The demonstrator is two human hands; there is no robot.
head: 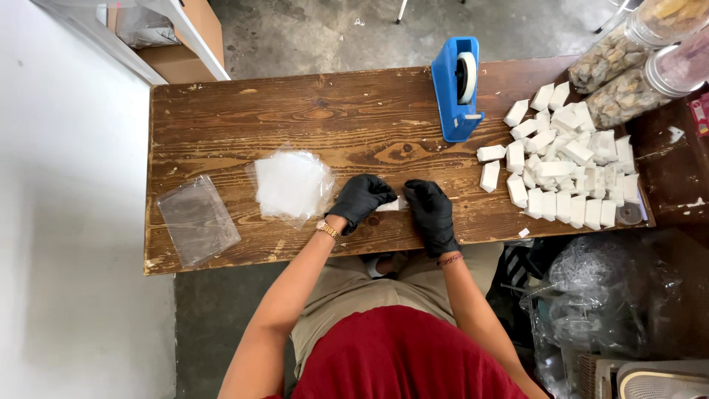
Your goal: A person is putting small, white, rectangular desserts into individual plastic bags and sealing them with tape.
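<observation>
Both my hands wear black gloves and meet near the front edge of the wooden table. My left hand and my right hand pinch a small white block between them, low on the tabletop. Left of my left hand lies a stack of clear plastic sheets. A large heap of similar white blocks covers the right end of the table, with a few loose blocks nearest my right hand.
A blue tape dispenser stands at the back middle. One clear plastic bag lies at the front left. Clear jars of dried material lie at the far right. Cardboard boxes and crumpled plastic bags sit on the floor.
</observation>
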